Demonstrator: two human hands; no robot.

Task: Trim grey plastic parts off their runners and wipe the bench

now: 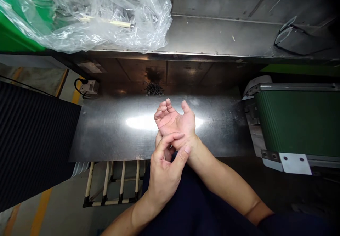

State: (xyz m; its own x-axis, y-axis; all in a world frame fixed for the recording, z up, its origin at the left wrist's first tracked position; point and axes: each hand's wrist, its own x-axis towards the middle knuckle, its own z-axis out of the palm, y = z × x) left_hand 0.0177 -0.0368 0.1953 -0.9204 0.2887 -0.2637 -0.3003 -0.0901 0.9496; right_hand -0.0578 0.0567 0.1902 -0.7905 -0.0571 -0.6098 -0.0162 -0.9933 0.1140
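One left hand (164, 175), grip pinching the right wrist (194, 147); one right hand (176, 122), grip loosely spread, above one tabletop (111, 136); one green conveyor (302, 122)

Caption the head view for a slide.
Left hand touches the wrist of the upturned right hand, metal bench below, green belt at right.

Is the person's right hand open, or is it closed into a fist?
Open: the right hand shows its palm, with fingers loosely curled and the thumb apart; the left hand touches its wrist.
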